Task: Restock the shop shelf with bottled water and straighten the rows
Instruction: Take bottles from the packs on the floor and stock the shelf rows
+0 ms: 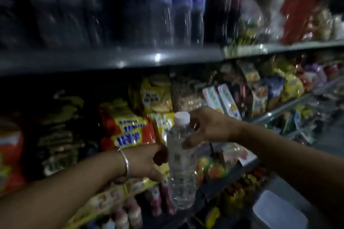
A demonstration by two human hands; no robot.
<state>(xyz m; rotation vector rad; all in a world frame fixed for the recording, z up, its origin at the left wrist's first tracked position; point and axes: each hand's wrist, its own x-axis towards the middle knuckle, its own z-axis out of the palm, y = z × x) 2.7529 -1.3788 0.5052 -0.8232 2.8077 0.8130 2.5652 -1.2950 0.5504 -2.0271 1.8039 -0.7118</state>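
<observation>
Both hands grip one water bottle (pixel 181 163); right hand (pixel 206 126) near its neck; left hand (pixel 147 161) mid-body.

Motion blur smears the water bottles (pixel 178 5) on the top shelf (pixel 111 59); their labels are unreadable. The dark upper left hides whatever stands there.

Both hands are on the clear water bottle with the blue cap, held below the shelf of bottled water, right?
Not quite: the cap is white, not blue. The head view shows the left hand and right hand both on the clear water bottle, held below the shelf of bottled water.
</observation>
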